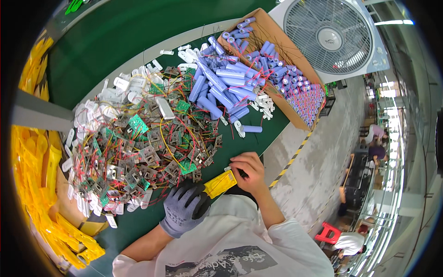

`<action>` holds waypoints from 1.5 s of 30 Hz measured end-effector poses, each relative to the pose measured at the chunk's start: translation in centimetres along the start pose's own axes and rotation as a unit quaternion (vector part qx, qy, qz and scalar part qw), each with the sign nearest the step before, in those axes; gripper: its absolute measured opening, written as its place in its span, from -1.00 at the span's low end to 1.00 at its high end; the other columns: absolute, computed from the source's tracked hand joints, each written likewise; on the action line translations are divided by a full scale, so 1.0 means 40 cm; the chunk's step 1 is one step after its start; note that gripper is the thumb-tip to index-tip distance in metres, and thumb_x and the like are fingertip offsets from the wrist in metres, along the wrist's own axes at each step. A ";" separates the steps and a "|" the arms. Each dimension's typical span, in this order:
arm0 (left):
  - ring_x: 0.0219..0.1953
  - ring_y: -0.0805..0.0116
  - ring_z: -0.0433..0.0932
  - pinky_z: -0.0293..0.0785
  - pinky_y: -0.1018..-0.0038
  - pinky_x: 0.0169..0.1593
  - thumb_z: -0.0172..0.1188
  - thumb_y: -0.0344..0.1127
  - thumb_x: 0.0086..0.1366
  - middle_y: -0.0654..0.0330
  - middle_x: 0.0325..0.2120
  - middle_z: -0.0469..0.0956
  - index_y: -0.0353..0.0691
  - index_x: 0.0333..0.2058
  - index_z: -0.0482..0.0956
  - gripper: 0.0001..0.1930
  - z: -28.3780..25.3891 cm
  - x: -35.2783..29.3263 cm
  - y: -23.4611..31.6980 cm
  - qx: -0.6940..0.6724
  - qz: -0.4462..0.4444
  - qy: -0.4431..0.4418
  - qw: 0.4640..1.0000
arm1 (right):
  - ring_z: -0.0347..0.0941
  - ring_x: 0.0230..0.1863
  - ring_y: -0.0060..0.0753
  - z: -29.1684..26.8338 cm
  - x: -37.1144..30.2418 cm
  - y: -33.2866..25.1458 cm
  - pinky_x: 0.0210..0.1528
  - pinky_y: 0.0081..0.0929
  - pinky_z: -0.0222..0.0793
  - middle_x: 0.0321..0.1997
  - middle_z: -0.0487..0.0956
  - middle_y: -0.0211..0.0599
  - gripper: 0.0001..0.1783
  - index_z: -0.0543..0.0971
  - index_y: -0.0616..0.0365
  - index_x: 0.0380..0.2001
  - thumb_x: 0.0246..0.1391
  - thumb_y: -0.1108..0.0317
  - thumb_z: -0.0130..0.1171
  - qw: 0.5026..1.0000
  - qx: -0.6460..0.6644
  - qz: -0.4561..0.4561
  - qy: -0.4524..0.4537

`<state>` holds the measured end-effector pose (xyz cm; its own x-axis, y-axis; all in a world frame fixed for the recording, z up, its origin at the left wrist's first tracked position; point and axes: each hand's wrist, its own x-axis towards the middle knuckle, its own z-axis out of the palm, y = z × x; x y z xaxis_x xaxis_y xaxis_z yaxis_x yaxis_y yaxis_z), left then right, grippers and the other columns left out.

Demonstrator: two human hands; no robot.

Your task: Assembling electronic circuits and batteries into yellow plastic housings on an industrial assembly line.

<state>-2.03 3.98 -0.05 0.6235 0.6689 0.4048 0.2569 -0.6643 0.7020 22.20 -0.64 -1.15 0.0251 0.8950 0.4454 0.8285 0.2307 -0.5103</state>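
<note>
My left hand [185, 206], in a grey glove with dark fingertips, is closed on one end of a yellow plastic casing [220, 184]. At the casing's other end is my bare right hand [249, 172], its fingers bent into a pinch. A small pale part shows by those fingertips; what exactly they grip is hidden. Just beyond both hands lies a big tangled heap of small circuit boards [147, 154] with red, yellow and black wires. Purple cylindrical battery cells [226, 83] are piled farther off, some with wires attached.
A cardboard box [272, 27] of battery cells stands at the far right, beside a large fan [330, 39]. White plastic pieces [92, 113] surround the boards. Yellow plastic parts [34, 184] fill the left side. Beyond the green table [120, 34], people and a red stool [328, 233] show at right.
</note>
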 end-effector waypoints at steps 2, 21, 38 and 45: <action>-0.21 0.11 0.52 0.47 0.21 -0.14 0.35 -0.43 -0.18 0.15 -0.23 0.52 -0.11 -0.33 0.49 -0.65 -0.006 -0.002 0.004 0.004 -0.001 -0.003 1.000 | 0.47 -0.23 -0.26 0.000 -0.026 0.001 -0.20 -0.39 0.41 -0.23 0.60 -0.36 -0.71 0.62 0.13 -0.40 -0.33 0.61 0.31 1.000 -0.005 -0.008 -0.011; -0.18 0.18 0.51 0.49 0.25 -0.12 0.32 -0.30 -0.08 0.19 -0.22 0.51 -0.14 -0.37 0.47 -0.72 0.010 -0.010 -0.001 0.048 0.016 0.011 0.999 | 0.45 -0.38 -0.29 -0.087 -0.052 0.011 -0.35 -0.42 0.44 -0.35 0.51 -0.38 -0.62 0.65 0.08 -0.32 -0.34 0.61 0.39 0.983 0.001 -0.139 -0.116; -0.17 0.16 0.49 0.47 0.23 -0.10 0.31 -0.31 -0.08 0.18 -0.21 0.51 -0.16 -0.35 0.48 -0.72 0.016 -0.014 -0.003 0.045 0.007 0.012 0.999 | 0.50 -0.43 -0.42 -0.072 0.060 -0.022 -0.38 -0.57 0.38 -0.44 0.60 -0.28 -0.87 0.65 0.24 -0.40 -0.11 0.58 0.30 0.947 0.192 0.134 -0.221; -0.16 0.19 0.49 0.46 0.23 -0.10 0.30 -0.32 -0.07 0.18 -0.21 0.50 -0.18 -0.34 0.48 -0.73 0.013 -0.005 -0.001 0.036 0.013 -0.003 0.999 | 0.50 -0.40 -0.47 -0.071 0.061 -0.038 -0.35 -0.59 0.38 -0.37 0.53 -0.32 -0.84 0.66 0.22 -0.38 -0.14 0.58 0.31 0.952 0.163 0.145 -0.214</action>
<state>-1.79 3.71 -0.49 0.6356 0.6489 0.4183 0.2928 -0.7040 0.6471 22.59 0.11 2.78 -0.0621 0.9967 -0.0531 0.6017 -0.0051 -0.7987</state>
